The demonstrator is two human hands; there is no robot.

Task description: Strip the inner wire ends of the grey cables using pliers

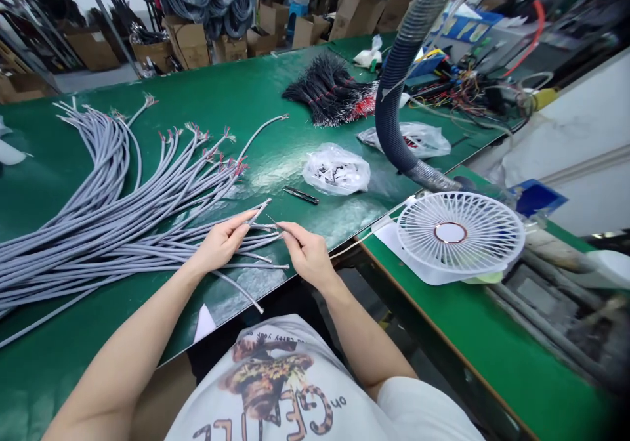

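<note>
In my left hand (pixel 222 242) the end of a grey cable (pixel 262 209) is pinched between thumb and fingers, its tip angled up and away. My right hand (pixel 306 252) is closed on a thin, dark, pointed tool (pixel 272 220), whose exact kind is too small to make out. The tool's point is close to the cable's tip; whether they touch I cannot tell. Beneath and left of my hands lie many more grey cables (pixel 132 221), several with stripped ends showing reddish and pale wires. A pair of thread snips (pixel 301 195) lies just beyond my right hand.
A clear bag of small parts (pixel 336 169) lies past the snips on the green table (pixel 266 159). Behind it are bundled black wires (pixel 327 86). To the right stand a white fan (pixel 460 234) and a dark flexible hose (pixel 391 100). Cardboard boxes (pixel 189 42) stand beyond the table.
</note>
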